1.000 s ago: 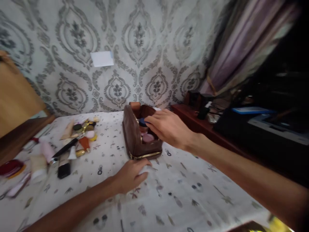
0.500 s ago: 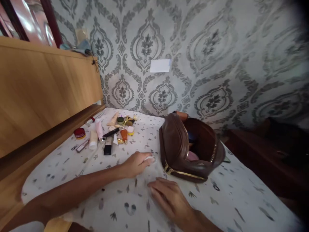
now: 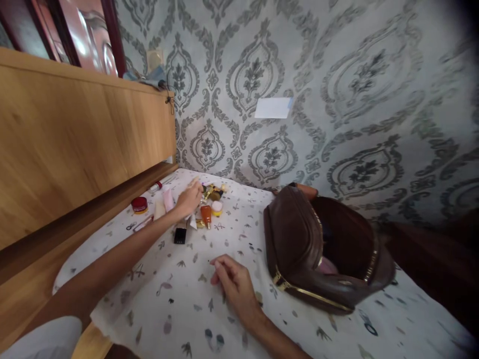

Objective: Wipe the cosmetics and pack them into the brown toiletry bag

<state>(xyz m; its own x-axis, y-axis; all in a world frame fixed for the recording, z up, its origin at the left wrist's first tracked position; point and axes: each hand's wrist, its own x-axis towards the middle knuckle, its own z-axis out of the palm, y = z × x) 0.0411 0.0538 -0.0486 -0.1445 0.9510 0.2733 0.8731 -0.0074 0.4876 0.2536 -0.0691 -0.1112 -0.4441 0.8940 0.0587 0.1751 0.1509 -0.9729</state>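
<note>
My left hand (image 3: 190, 199) reaches over the far-left group of cosmetics, its fingertips near a beige tube. Those fingers are blurred, so I cannot see whether they hold anything. Around it lie a pink tube (image 3: 168, 200), a cream tube (image 3: 159, 209), an orange bottle (image 3: 205, 215), a small jar with a pale lid (image 3: 216, 208) and a black-capped bottle (image 3: 180, 235). My right hand (image 3: 234, 284) is above the cloth in front of me, fingers loosely bent and slightly apart, with nothing visible in it. Right of it stands an unzipped brown leather bag (image 3: 295, 239), something pink inside.
A white patterned cloth (image 3: 209, 319) covers the surface. A dark red round tin (image 3: 139, 205) sits left of the tubes. Wooden furniture (image 3: 90, 129) borders the left side, and a patterned wall (image 3: 239, 65) rises behind.
My left hand has gone from beside the bag, where it held something small and whitish, to the cosmetics. My right hand has turned, its fingers pointing further left. The view has shifted left.
</note>
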